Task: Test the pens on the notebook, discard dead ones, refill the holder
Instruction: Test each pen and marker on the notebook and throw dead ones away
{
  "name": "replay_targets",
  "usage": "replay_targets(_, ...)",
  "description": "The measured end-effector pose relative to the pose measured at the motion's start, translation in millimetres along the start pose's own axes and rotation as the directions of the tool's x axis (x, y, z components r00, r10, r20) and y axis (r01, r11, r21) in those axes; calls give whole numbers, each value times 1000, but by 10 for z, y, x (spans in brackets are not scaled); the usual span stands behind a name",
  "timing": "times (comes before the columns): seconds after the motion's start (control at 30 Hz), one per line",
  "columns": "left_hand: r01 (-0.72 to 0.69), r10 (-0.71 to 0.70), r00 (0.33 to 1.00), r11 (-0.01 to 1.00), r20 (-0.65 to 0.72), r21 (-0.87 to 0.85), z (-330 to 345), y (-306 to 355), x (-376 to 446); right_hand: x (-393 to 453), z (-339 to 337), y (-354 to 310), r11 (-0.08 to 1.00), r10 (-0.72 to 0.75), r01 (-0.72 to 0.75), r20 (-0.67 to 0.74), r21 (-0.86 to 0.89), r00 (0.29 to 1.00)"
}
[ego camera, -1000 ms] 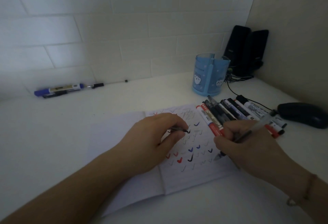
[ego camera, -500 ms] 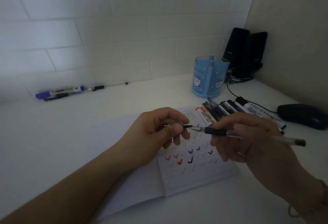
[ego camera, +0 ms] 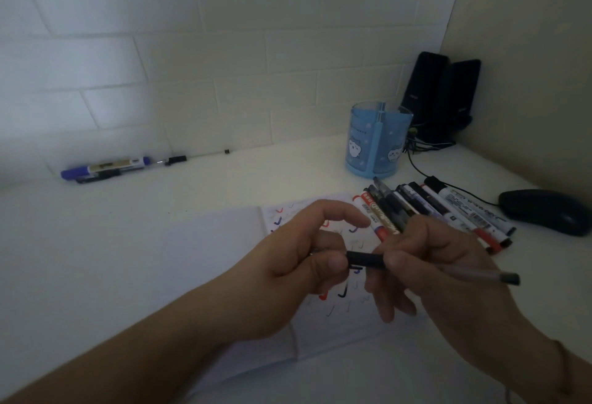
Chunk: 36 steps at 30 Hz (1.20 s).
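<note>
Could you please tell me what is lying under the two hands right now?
The open notebook with coloured test ticks lies under the hands; they hold a pen above it, covering the page's middle.

Dim room: white brick wall (ego camera: 198, 60) upper left, beige wall (ego camera: 528, 60) at right, white desk (ego camera: 96, 243) below.

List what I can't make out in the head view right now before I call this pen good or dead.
- Pen tip: hidden by the black cap and left hand.
- Whether the cap is fully seated: left thumb covers its end.
- Newest ticks on the notebook: both hands block them.
- Blue holder contents: dim, translucent wall.
- Marker label text: too small and blurred.
- Right hand wrist: cut off by the frame edge.
</note>
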<state>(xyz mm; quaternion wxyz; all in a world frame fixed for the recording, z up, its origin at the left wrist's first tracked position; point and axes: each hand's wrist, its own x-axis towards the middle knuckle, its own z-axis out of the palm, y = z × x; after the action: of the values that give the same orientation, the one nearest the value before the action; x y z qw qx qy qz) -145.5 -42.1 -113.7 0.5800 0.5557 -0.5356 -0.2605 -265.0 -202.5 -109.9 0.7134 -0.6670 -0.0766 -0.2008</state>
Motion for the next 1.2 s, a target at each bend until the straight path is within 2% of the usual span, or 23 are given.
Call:
replay_targets(0.17,-22,22,1000,999,-10,33,13,-17,-18,-22,86,5,991,-114,114,7,-75,993)
replay_targets(0.23,-20,22,999,999,-33,38,-22,-12,19,-8,109,-12,977,-143,141,-3,-158,990)
replay_targets(0.3,-24,35,996,991,-87,134,-107,20,88,21,115,-51,972,-129,116,-49,-206,990)
replay_targets(0.37,-6,72,976,953,-205,304,-261,49,138,15,88,-86,969,-108,91,-64,-231,992)
replay_targets(0.47,170,123,878,824,-463,541,-622,11,125,14,4,-121,963,-58,54,-11,-262,998)
replay_targets(0.53,383,111,770,706,-628,595,-917,-61,89,48,-80,-139,998,31,-32,-29,-47,999)
replay_targets(0.6,563,54,677,605,-734,563,-1194,-139,41,106,-141,-160,993,82,-67,-158,100,984)
replay_targets(0.63,630,20,652,541,-758,557,-1309,-180,27,127,-195,-144,998,63,-69,-269,-11,961)
replay_targets(0.67,692,-19,639,452,-769,564,-1391,-219,19,144,-272,-111,963,2,-97,-352,-253,936)
replay_targets(0.7,739,-56,633,341,-772,581,-1444,-253,16,161,-360,-67,825,-93,-133,-364,-549,927)
replay_targets(0.73,757,-72,641,224,-764,614,-1480,-288,16,180,-431,-26,616,-172,-151,-319,-773,932)
replay_targets(0.77,742,-67,669,120,-740,660,-1525,-332,11,194,-488,6,440,-200,-167,-278,-882,939)
replay_targets(0.8,706,-51,708,36,-704,708,-1584,-368,-2,198,-538,33,332,-171,-208,-276,-920,946)
replay_targets(0.83,675,-37,736,-27,-676,737,-1661,-388,-22,197,-578,67,261,-120,-252,-291,-932,949)
replay_targets(0.9,678,-34,731,-81,-682,731,-1891,-433,-114,186,-609,125,100,-61,-284,-291,-954,955)
replay_targets(0.93,700,-44,708,-91,-705,709,-2009,-453,-176,177,-605,137,43,-39,-290,-292,-956,956)
replay_targets(1.03,764,-92,625,-134,-776,631,-2284,-496,-328,163,-591,146,4,41,-313,-313,-950,949)
replay_targets(1.2,758,-110,619,-177,-778,628,-2501,-510,-373,173,-586,130,-29,51,-297,-299,-954,953)
